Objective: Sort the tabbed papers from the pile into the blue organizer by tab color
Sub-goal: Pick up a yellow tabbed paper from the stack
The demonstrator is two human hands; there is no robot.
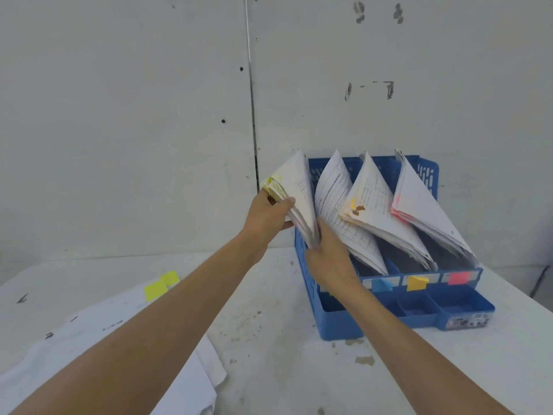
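Blue perforated plastic organizer [341, 327], left hand [266, 218] and right hand [329, 260] fingers pinching floppy yellow-tabbed sheaf [297, 190]

Leftmost slot label [331, 293] mostly behind right forearm [389, 319], paper pile [191, 390] cut by bottom edge

The organizer [338, 324] is set on the counter [269, 339] at the right, before the wall [119, 115]. Paper stacks [374, 205] are ranged side by side in it. The pile [89, 319] is spread to its left, nearer.
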